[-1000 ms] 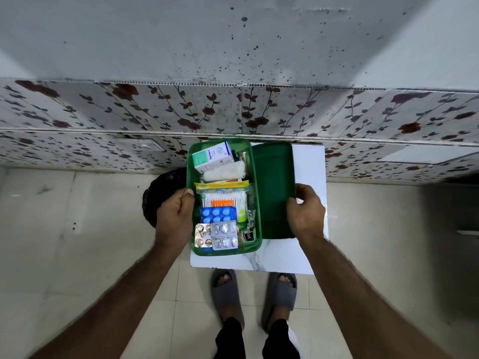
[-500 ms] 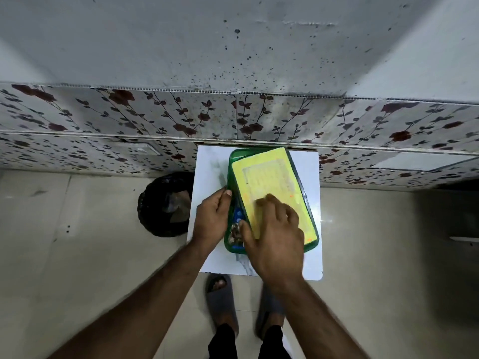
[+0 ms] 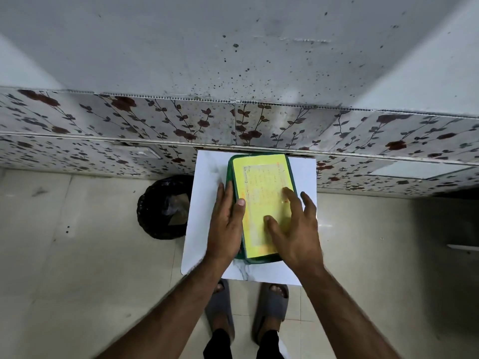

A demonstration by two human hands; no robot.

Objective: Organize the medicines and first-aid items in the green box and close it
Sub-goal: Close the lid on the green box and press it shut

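The green box (image 3: 259,158) lies shut on the small white table (image 3: 204,182), its lid covered by a yellow printed label (image 3: 261,182). The medicines are hidden inside. My left hand (image 3: 226,224) lies flat along the box's left edge, thumb resting on the lid. My right hand (image 3: 295,229) presses down on the lid's near right part with fingers spread. Neither hand holds anything.
A black waste bin (image 3: 166,207) with a bag stands on the tiled floor left of the table. A flower-patterned wall panel (image 3: 129,120) runs right behind the table. My feet in grey sandals (image 3: 220,309) stand under the table's near edge.
The lid went from open beside the tray to folded over and fully down. My right hand slid from the lid's near left part to the right; the left hand flattened on the box's side.
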